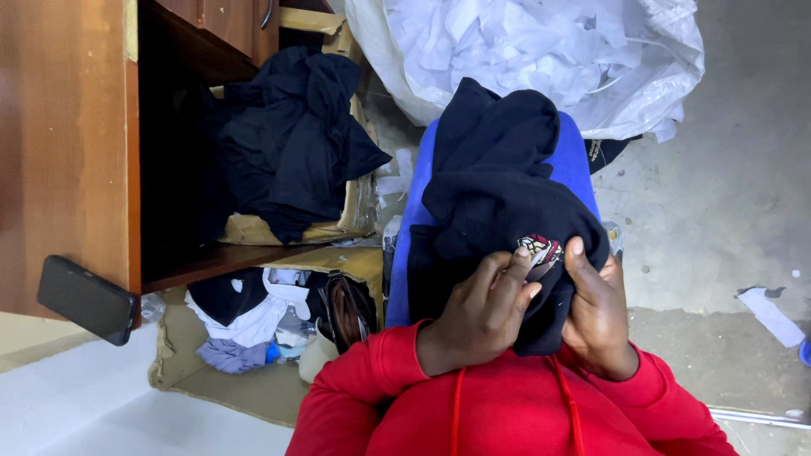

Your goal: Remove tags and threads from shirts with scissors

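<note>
1. The left hand [477,317] grips the lower edge of a black garment [498,203], fingers closed on the cloth.
2. The right hand [600,317] holds the same edge at 3 o'clock of the left, thumb beside a small coloured patch [541,250].
3. The garment lies over a blue chair back [579,165].
4. At 12 o'clock stands a white sack of scraps [524,51].

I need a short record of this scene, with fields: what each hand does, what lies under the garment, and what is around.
left hand: left hand grips the black garment next to its coloured patch
right hand: right hand grips the same garment at the patch's other side
under the garment: blue seat
left side: dark clothes in a cardboard box under a wooden desk; black phone
top: white sack of fabric scraps
floor: grey concrete floor
</note>
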